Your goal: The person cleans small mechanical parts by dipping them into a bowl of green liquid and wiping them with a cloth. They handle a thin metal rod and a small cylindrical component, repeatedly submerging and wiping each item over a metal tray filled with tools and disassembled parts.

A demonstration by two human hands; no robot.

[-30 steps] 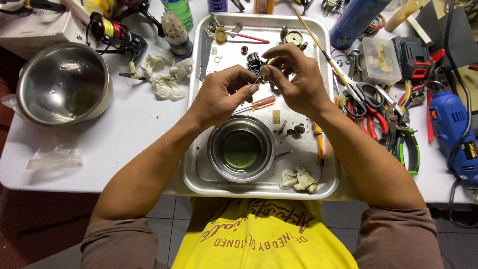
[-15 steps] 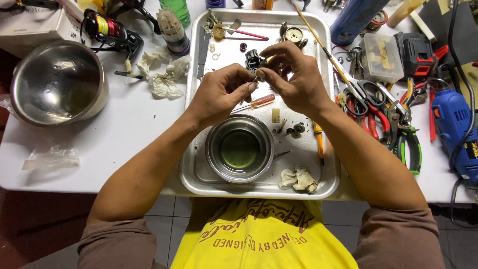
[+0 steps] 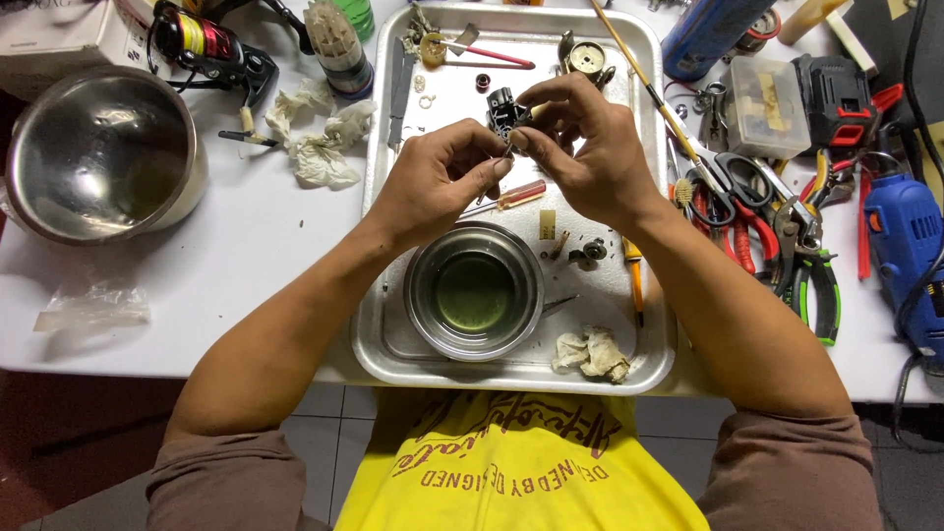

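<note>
Both hands' grips pinched on small black part (image 3: 507, 110) above metal tray (image 3: 649, 324): left hand (image 3: 438, 182), right hand (image 3: 580, 147).

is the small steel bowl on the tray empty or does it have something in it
Not empty: the small steel bowl on the metal tray holds a shallow pool of greenish liquid.

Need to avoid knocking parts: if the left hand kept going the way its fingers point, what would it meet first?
Likely the small black part pinched by the right hand; the left hand fingertips almost touch it. Depth unclear.
</note>
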